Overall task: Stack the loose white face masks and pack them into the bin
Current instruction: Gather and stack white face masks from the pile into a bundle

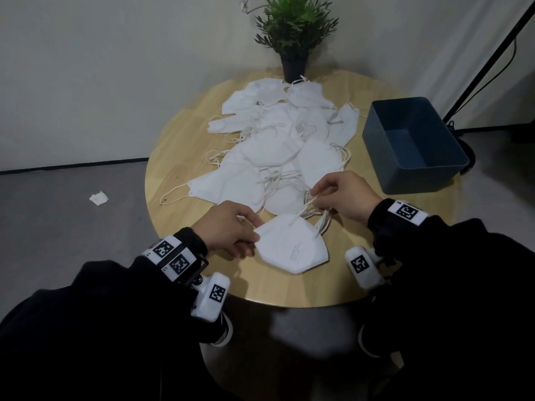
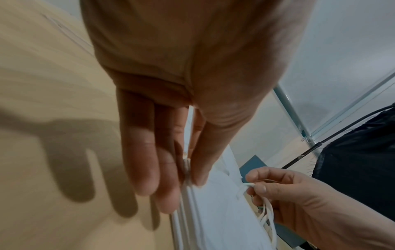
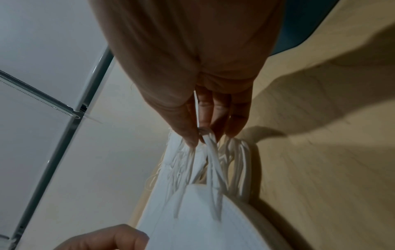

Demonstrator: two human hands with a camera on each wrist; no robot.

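Note:
A small stack of folded white masks (image 1: 292, 246) lies near the round table's front edge. My left hand (image 1: 231, 227) pinches the stack's left edge (image 2: 188, 189) between thumb and fingers. My right hand (image 1: 341, 195) pinches a bunch of white ear loops (image 3: 209, 147) at the stack's right end, seen too in the left wrist view as ear loops (image 2: 267, 208). A loose pile of several white masks (image 1: 278, 140) spreads across the table's middle and back. The dark blue bin (image 1: 411, 146) stands empty at the right.
A potted green plant (image 1: 293, 39) stands at the table's (image 1: 260, 287) far edge behind the pile. A black stand pole (image 1: 489, 59) rises right of the bin. A crumpled white scrap (image 1: 98, 197) lies on the grey floor at left.

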